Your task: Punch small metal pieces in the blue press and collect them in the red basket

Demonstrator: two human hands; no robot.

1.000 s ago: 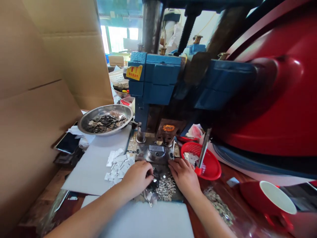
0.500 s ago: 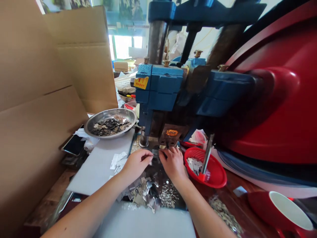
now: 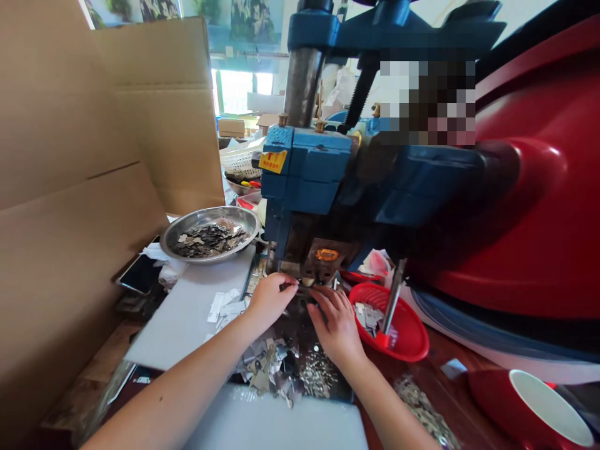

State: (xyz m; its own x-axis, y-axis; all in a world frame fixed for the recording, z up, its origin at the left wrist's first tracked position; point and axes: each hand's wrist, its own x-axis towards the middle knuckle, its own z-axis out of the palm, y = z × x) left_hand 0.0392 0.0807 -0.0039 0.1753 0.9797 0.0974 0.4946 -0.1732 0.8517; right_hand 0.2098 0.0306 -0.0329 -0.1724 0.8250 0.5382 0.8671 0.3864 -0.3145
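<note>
Below the head of a blue press (image 3: 304,169), both my hands are at the die area. My left hand (image 3: 272,300) has thumb and fingertips pinched together at the die's left side; what lies between them is too small to make out. My right hand (image 3: 338,322) is open, its fingers stretched toward the die and its thumb apart. Between the fingertips a small pale piece (image 3: 307,282) shows under the press tool. Nearer me lie a heap of thin metal plates (image 3: 272,369) and a scatter of tiny bright bits (image 3: 319,372).
A steel bowl (image 3: 255,228) of dark metal pieces stands left, near flat metal strips (image 3: 225,306) on a white board (image 3: 187,312). To the right are a red basket (image 3: 417,340) holding plates, a big red wheel cover (image 3: 529,206) and a red mug (image 3: 497,394). Cardboard (image 3: 164,125) rises left.
My right hand has drawn back slightly toward me and its thumb has spread from the fingers. My left hand has moved forward to the die. The view has shifted a little.
</note>
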